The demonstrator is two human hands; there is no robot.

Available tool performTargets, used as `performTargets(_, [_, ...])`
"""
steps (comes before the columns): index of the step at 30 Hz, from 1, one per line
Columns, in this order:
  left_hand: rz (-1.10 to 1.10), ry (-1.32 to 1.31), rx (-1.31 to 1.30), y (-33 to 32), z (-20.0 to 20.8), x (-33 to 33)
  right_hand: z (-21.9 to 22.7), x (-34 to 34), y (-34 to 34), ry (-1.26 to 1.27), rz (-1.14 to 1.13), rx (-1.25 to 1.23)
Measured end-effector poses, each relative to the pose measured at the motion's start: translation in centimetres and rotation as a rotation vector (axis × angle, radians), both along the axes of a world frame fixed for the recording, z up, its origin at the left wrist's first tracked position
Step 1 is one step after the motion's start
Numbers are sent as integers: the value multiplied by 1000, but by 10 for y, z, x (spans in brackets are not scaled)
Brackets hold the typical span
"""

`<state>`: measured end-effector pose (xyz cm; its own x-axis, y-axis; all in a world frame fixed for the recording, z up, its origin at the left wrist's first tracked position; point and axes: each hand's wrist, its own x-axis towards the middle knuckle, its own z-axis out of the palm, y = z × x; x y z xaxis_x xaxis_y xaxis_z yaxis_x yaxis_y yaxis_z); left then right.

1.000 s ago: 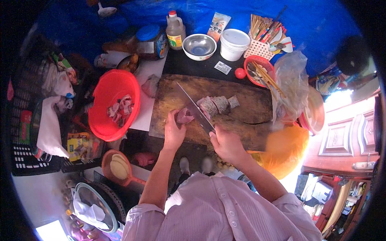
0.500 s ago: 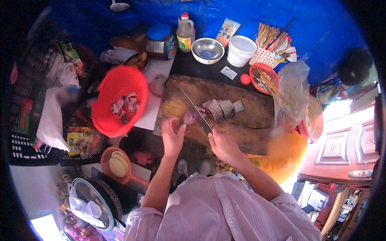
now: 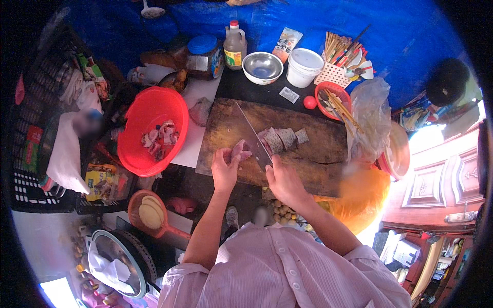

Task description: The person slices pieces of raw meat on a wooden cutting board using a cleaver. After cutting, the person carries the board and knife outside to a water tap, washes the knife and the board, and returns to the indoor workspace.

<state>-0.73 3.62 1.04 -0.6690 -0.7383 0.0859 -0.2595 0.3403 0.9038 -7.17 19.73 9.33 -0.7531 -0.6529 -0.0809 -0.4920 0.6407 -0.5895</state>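
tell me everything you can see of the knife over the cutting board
The knife has a long, straight, metal-looking blade, seen nearly edge-on: a thin pale line beside a dark face. It slants from upper left down to the right-hand grip, which hides the handle. The blade stands over the wooden cutting board, between a pink flesh piece and scaly fish pieces. Whether it touches the board is unclear.

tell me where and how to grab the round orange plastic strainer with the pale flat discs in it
Probably best by its straight handle, coming from the person's right: it juts from the rim of the strainer toward the picture's lower right, clear of the discs. Keeping the bowl level should help, as they lie loose.
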Motion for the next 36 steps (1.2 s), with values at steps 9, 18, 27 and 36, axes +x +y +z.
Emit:
performTargets(9, [-74, -114, -28, -13, 11, -17, 11, -1, 15, -43, 32, -34])
performTargets(18, [-440, -825, -466, -25, 45, -76, 10, -7, 37, 2, -25, -12])
performTargets(27, [-64, -271, -402, -12, 41, -66, 6, 1, 36, -50, 1, -88])
performTargets(36, [60, -19, -251, 11, 3, -42, 8, -4, 32, -67, 32, 31])
